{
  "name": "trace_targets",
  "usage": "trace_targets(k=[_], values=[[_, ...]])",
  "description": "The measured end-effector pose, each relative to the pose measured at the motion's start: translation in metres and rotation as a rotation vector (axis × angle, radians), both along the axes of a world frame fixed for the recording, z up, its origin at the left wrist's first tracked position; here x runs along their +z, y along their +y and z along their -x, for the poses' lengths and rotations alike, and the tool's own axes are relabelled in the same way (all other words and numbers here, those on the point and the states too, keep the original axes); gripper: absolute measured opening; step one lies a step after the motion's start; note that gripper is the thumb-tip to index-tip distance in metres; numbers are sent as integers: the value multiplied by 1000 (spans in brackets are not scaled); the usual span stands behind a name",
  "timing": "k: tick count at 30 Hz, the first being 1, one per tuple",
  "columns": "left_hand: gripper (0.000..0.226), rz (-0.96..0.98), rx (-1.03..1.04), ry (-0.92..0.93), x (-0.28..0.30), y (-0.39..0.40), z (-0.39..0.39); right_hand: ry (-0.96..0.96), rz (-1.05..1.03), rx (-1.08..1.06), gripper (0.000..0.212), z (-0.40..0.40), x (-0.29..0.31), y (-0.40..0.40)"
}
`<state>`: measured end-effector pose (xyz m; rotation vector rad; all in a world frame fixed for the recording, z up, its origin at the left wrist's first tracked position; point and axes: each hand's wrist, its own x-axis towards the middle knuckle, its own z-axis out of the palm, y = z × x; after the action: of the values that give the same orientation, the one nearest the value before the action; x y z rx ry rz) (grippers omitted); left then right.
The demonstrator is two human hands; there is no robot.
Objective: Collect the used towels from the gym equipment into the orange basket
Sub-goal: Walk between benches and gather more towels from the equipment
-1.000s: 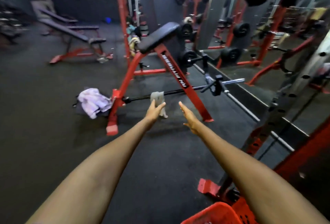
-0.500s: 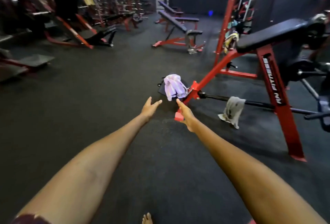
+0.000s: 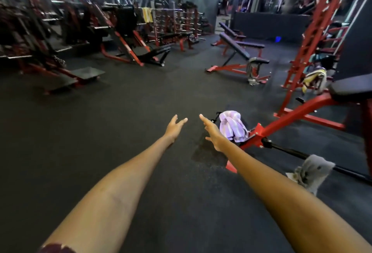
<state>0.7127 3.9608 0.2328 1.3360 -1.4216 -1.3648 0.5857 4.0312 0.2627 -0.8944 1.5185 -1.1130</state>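
A crumpled lilac towel (image 3: 231, 125) lies on the low end of a red bench frame (image 3: 298, 111). A grey towel (image 3: 310, 170) hangs over the black barbell (image 3: 285, 150) at the lower right. Both my arms are stretched forward. My right hand (image 3: 213, 132) is open, just left of the lilac towel and apart from it. My left hand (image 3: 175, 127) is open too, over bare floor. A yellow striped towel (image 3: 313, 78) drapes on the red rack at right, and a yellow towel (image 3: 147, 14) hangs on a far machine. The orange basket is out of view.
Dark rubber floor (image 3: 120, 132) spreads ahead and to the left. Red and black machines (image 3: 124, 37) line the far left. Two incline benches (image 3: 237, 49) stand at mid right. A tall red rack (image 3: 310, 37) rises at the right.
My view has swung left, so the bench frame and both towels slid to the right and the orange basket left the frame. My hands stay open and now point at the lilac towel.
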Motion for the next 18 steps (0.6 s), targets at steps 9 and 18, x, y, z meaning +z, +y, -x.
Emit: trace_targets(k=[9,18], values=[[68,-23,106,-21,-12,-115,-36,-8,10,135,58,-31,-10,-132],[69,15,189,-12,4,-281,-7,12,34,221,62,-5,-9,-323]])
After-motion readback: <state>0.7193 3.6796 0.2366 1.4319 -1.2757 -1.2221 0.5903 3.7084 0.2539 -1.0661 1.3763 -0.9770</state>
